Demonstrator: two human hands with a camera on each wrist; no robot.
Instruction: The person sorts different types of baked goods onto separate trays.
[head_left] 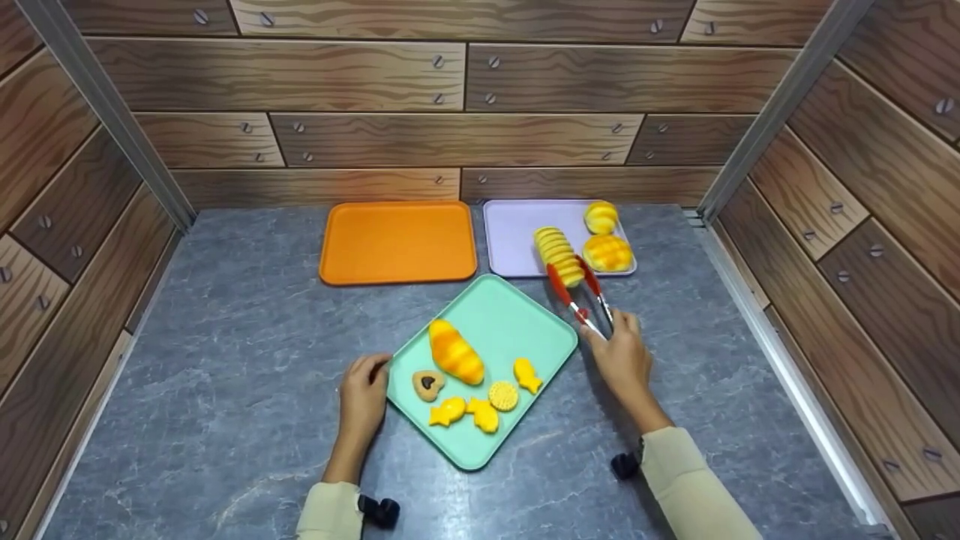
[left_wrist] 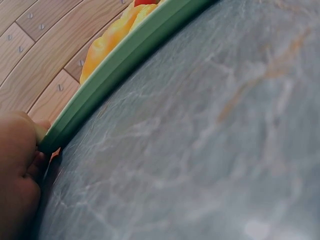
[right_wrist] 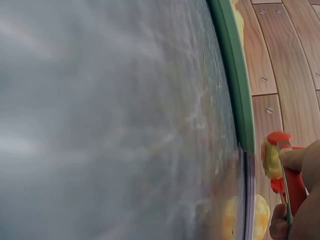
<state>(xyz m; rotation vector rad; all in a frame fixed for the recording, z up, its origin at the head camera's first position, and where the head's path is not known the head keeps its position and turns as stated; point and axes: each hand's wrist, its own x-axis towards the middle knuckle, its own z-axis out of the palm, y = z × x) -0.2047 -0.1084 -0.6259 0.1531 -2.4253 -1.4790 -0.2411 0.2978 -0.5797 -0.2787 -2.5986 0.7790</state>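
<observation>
My left hand point(head_left: 364, 401) grips the left corner of a green tray point(head_left: 510, 322), its thumb and fingers at the rim in the left wrist view. My right hand point(head_left: 622, 364) holds red-tipped metal tongs point(head_left: 558, 283). Between the red tips is a ridged yellow bread roll point(head_left: 553, 249), over the front part of a lilac tray point(head_left: 514, 236). On the green tray lie a croissant-like bread point(head_left: 454, 352), a heart cookie point(head_left: 428, 384), a round biscuit point(head_left: 503, 396) and three fish-shaped pieces, one fish point(head_left: 526, 374) near the right edge.
Left of the lilac tray lies a bare orange tray point(head_left: 397, 244). A round bun point(head_left: 601, 217) and a crosshatched bun point(head_left: 607, 253) sit at the lilac tray's right end. Wood-patterned walls point(head_left: 367, 139) enclose the grey marbled surface point(head_left: 247, 352) at the back and sides.
</observation>
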